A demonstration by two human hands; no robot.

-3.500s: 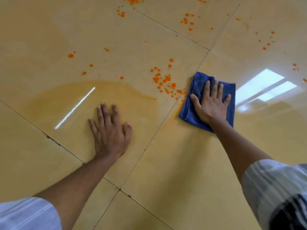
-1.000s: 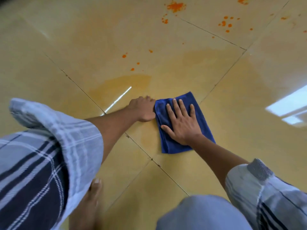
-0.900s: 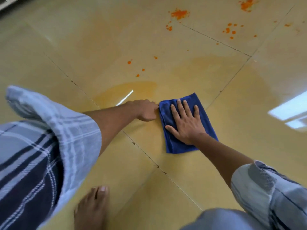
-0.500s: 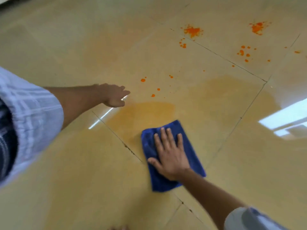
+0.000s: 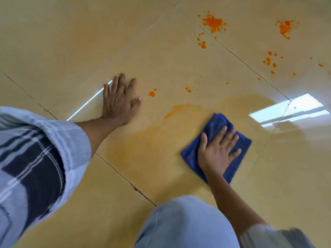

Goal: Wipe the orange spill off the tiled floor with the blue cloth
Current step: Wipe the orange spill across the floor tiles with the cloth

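Observation:
My right hand (image 5: 217, 153) lies flat with spread fingers on the folded blue cloth (image 5: 213, 126), pressing it to the beige tiled floor (image 5: 125, 42). A thin orange wet smear (image 5: 148, 145) spreads across the tile left of the cloth. My left hand (image 5: 120, 101) rests palm down on the floor, fingers apart, holding nothing. Bright orange drops (image 5: 152, 93) lie just right of its thumb. Bigger orange splats (image 5: 213, 24) and another orange splat (image 5: 284, 28) sit far ahead, with scattered orange spots (image 5: 269, 62) between them and the cloth.
My knee in light blue trousers (image 5: 188, 224) fills the bottom centre. Dark grout lines (image 5: 125, 179) cross the floor diagonally. A bright window reflection (image 5: 290, 110) glares on the tile at the right.
The cloth under my right hand has slid to the right across the wet smear. My left hand has come down flat on the floor, and my knee has come into view.

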